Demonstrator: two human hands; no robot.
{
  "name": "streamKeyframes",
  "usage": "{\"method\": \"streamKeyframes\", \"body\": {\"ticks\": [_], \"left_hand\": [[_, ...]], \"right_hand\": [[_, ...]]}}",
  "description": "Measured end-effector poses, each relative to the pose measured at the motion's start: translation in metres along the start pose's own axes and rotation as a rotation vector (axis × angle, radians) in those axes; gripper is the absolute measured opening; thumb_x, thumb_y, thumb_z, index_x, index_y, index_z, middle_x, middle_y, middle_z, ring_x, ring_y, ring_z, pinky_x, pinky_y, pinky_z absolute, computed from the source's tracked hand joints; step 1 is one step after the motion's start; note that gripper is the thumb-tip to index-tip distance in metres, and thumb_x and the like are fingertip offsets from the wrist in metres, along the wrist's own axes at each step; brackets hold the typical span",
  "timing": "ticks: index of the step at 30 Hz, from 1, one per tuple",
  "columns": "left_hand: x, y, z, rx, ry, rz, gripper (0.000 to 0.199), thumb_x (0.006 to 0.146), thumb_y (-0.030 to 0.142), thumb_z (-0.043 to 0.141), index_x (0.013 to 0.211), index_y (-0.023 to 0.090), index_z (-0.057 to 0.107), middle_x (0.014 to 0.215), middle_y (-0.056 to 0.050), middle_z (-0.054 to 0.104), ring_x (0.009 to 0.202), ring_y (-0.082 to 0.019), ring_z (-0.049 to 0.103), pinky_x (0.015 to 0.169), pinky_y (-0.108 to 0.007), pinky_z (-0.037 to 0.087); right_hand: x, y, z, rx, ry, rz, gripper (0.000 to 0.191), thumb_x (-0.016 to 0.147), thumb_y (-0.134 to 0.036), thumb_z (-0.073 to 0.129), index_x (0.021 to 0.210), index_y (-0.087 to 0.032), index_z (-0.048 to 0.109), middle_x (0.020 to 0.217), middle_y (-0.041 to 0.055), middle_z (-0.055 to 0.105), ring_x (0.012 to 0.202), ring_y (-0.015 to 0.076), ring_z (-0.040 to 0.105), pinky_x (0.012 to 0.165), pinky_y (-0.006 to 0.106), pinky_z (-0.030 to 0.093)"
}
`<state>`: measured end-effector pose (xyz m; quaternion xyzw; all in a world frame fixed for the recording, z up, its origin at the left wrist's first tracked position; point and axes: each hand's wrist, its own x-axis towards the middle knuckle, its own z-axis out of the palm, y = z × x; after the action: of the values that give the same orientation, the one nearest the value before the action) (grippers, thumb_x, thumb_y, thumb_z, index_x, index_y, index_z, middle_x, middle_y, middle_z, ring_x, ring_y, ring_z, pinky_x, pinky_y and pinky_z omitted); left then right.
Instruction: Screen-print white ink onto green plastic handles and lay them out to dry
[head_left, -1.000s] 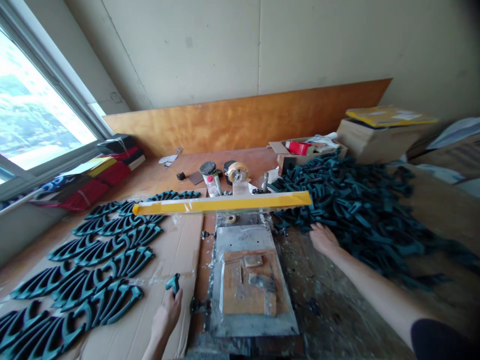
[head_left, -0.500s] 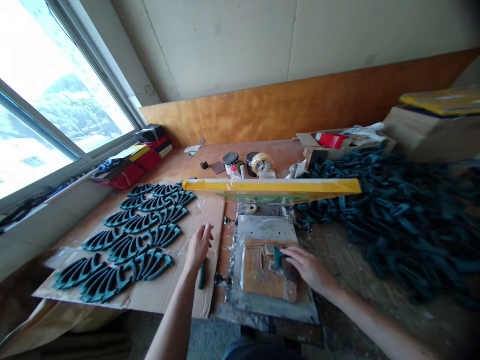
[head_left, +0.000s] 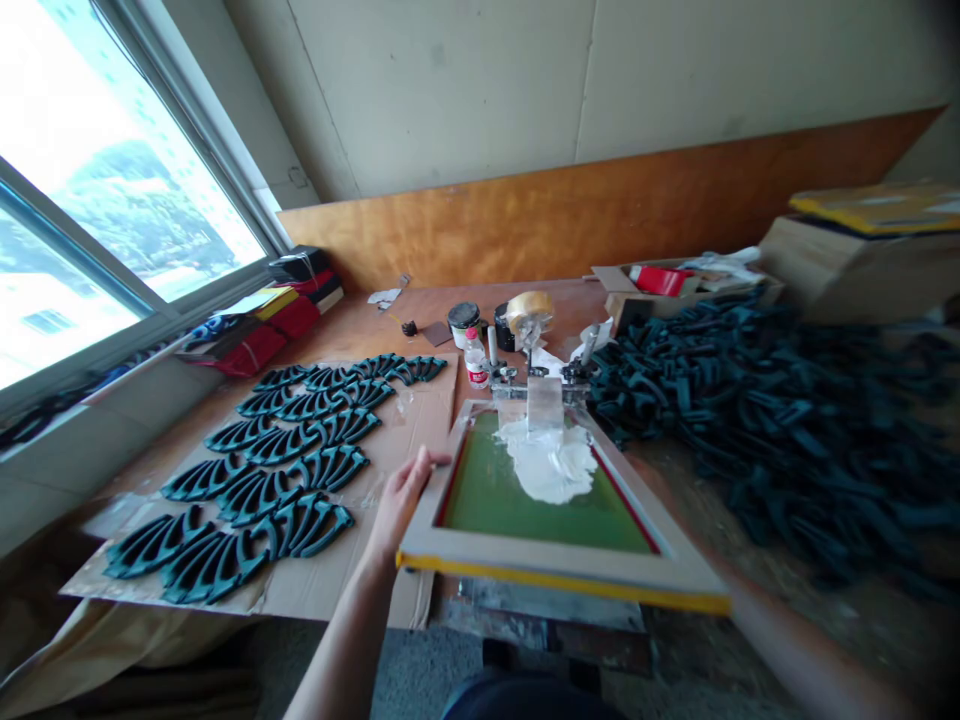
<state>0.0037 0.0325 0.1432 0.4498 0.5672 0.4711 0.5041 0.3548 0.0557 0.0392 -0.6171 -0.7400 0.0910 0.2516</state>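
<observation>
- A plain wall (head_left: 435, 90) rises behind the table (head_left: 420, 300), with a window (head_left: 75, 220) at the far left and a wooden board (head_left: 525, 225) along the table's far side.
- At the left, dark green curved parts (head_left: 304, 520) lie in tidy fanned rows on a cardboard sheet (head_left: 409, 430); this portion looks sorted and set out. Whether they bear any marking is too small to tell.
- The sheet's right side is mostly bare; only the farthest row reaches toward its far right corner.
- At the right, a big loose heap (head_left: 750, 430) of similar green parts lies jumbled on the table. It looks larger than the laid-out batch, so I judge that much remains unsorted.
- In the middle, a screen frame (head_left: 555, 555) is down over a metal plate (head_left: 555, 600); I cannot tell whether it sits flush, or whether a part lies beneath.
- White paste (head_left: 555, 475) is bunched toward the far end of the green mesh (head_left: 480, 475), around the foot of a pale block (head_left: 545, 405). The near mesh shows plain green, so the paste covers only part of it.
- The left hand (head_left: 409, 492) is half-curled, fingertips at the frame's left rail; how firmly it grips, I cannot tell.
- The right hand (head_left: 656, 485) is blurred and largely hidden behind the right rail; I cannot tell its grip.
</observation>
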Motion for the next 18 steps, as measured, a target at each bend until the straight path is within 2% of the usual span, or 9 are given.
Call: {"method": "streamKeyframes", "body": {"ticks": [2, 4, 6, 8, 10, 12, 15, 18], "left_hand": [[-0.010, -0.038, -0.005, 0.057, -0.055, -0.109, 0.053, 0.073, 0.057, 0.064, 0.106, 0.015, 0.068, 0.073, -0.002, 0.065, 0.064, -0.015, 0.058, 0.057, -0.023, 0.044], [-0.013, -0.076, -0.003, 0.090, -0.057, -0.155, 0.064, 0.070, 0.053, 0.068, 0.122, 0.017, 0.060, 0.066, 0.001, 0.062, 0.061, -0.015, 0.057, 0.057, -0.023, 0.043], [-0.010, -0.106, 0.000, 0.142, -0.029, -0.165, 0.070, 0.069, 0.050, 0.069, 0.130, 0.018, 0.054, 0.062, 0.003, 0.060, 0.060, -0.015, 0.057, 0.059, -0.024, 0.043], [-0.005, -0.126, 0.002, 0.209, -0.017, -0.155, 0.067, 0.072, 0.046, 0.067, 0.131, 0.019, 0.053, 0.064, 0.003, 0.062, 0.063, -0.016, 0.058, 0.062, -0.025, 0.044], [-0.001, -0.136, 0.001, 0.259, -0.028, -0.135, 0.062, 0.075, 0.044, 0.063, 0.131, 0.019, 0.053, 0.068, 0.001, 0.064, 0.067, -0.017, 0.060, 0.065, -0.026, 0.045], [0.001, -0.140, -0.001, 0.279, -0.045, -0.122, 0.059, 0.077, 0.042, 0.060, 0.131, 0.019, 0.053, 0.071, 0.000, 0.066, 0.070, -0.018, 0.061, 0.068, -0.026, 0.045], [0.000, -0.141, -0.002, 0.260, -0.055, -0.140, 0.058, 0.078, 0.043, 0.060, 0.131, 0.019, 0.053, 0.073, -0.001, 0.067, 0.072, -0.019, 0.063, 0.070, -0.027, 0.046], [-0.001, -0.138, -0.001, 0.210, -0.031, -0.185, 0.059, 0.074, 0.043, 0.065, 0.127, 0.019, 0.057, 0.075, -0.001, 0.068, 0.074, -0.020, 0.064, 0.069, -0.027, 0.046]], "right_hand": [[0.024, -0.002, -0.015, 0.028, 0.089, 0.004, 0.041, 0.093, -0.033, 0.035, 0.108, -0.012, 0.067, 0.105, 0.0121, 0.066, 0.090, 0.0231, 0.063, 0.081, 0.033, 0.050], [0.047, -0.018, -0.020, 0.035, 0.128, -0.079, 0.041, 0.087, -0.035, 0.052, 0.122, -0.014, 0.058, 0.121, 0.0142, 0.058, 0.106, 0.0249, 0.058, 0.089, 0.035, 0.048], [0.063, -0.042, -0.014, -0.024, 0.039, -0.179, 0.052, 0.078, -0.031, 0.067, 0.125, -0.016, 0.053, 0.124, 0.0140, 0.055, 0.114, 0.0266, 0.052, 0.094, 0.036, 0.045], [0.068, -0.064, -0.003, -0.118, -0.139, -0.198, 0.039, 0.075, -0.025, 0.070, 0.112, -0.017, 0.058, 0.108, 0.0107, 0.062, 0.104, 0.0253, 0.056, 0.088, 0.034, 0.046], [0.059, -0.076, 0.008, -0.177, -0.280, -0.173, 0.018, 0.078, -0.020, 0.065, 0.096, -0.019, 0.061, 0.093, 0.0075, 0.065, 0.090, 0.0219, 0.059, 0.079, 0.030, 0.046], [0.040, -0.078, 0.014, -0.169, -0.318, -0.224, 0.007, 0.082, -0.015, 0.057, 0.087, -0.019, 0.062, 0.087, 0.0069, 0.065, 0.085, 0.0206, 0.058, 0.075, 0.029, 0.045], [0.008, -0.070, 0.012, -0.044, -0.329, -0.467, 0.020, 0.081, -0.007, 0.046, 0.081, -0.019, 0.062, 0.083, 0.0070, 0.064, 0.085, 0.0202, 0.056, 0.075, 0.030, 0.043], [-0.004, -0.063, 0.001, 0.044, -0.430, -0.642, 0.022, 0.077, -0.005, 0.046, 0.080, -0.019, 0.063, 0.082, 0.0058, 0.063, 0.082, 0.0195, 0.055, 0.074, 0.030, 0.042]]}}
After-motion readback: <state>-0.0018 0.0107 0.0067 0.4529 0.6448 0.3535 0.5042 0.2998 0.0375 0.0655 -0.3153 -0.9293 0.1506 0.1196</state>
